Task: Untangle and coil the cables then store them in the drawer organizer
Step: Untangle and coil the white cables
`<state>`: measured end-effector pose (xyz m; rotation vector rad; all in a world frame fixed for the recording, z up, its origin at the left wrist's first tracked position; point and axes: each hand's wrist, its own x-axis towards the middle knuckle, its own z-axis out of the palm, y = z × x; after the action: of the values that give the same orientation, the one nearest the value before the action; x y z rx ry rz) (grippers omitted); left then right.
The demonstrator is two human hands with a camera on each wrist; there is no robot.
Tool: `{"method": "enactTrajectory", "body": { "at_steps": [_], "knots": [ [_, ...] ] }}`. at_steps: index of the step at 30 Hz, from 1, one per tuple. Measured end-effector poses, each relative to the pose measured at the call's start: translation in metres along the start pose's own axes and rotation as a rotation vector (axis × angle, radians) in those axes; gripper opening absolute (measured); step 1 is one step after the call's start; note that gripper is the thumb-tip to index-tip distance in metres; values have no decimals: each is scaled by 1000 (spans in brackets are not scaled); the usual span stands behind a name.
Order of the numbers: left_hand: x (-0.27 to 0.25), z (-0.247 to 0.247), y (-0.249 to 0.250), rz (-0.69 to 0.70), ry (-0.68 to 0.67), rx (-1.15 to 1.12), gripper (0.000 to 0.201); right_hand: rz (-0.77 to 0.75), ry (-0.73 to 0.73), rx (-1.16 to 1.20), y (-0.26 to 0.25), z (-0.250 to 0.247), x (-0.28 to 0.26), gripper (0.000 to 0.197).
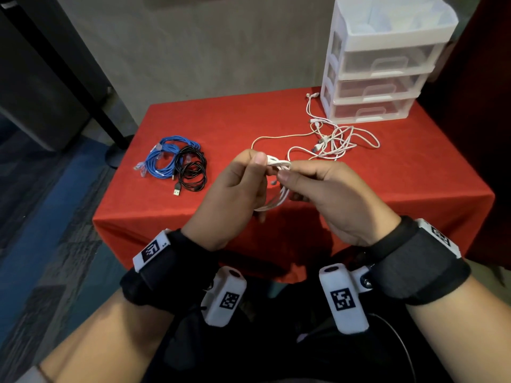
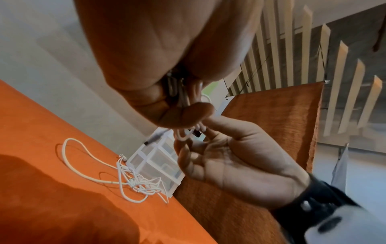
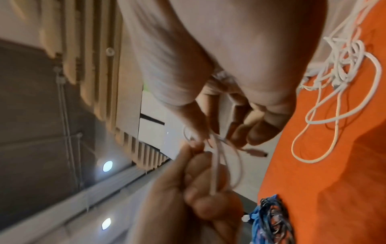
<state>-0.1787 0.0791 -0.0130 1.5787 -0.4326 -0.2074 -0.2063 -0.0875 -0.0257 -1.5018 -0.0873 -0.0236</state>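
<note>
Both hands (image 1: 276, 186) pinch white cable (image 1: 278, 164) above table's (image 1: 442, 175) near edge.

Both forearms are bare. Each wrist wears a wide black strap (image 1: 414, 261) carrying white camera blocks (image 1: 344, 297) with black square code markings; silver screws show on the right mount. Dark clothing covers the lap.
</note>
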Motion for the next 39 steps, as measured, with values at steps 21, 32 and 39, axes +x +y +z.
{"method": "enactTrajectory", "body": {
  "at_steps": [21, 32, 39],
  "knots": [
    [10, -6, 15, 67, 176, 50, 28, -64, -85, 75, -17, 1, -8, 38],
    [4, 8, 22, -80, 232, -296, 29, -200, 342, -299, 7, -7, -2, 8],
    [2, 21, 23, -43, 247, -291, 29, -144, 182, 95, -3, 15, -19, 24]
  ]
}}
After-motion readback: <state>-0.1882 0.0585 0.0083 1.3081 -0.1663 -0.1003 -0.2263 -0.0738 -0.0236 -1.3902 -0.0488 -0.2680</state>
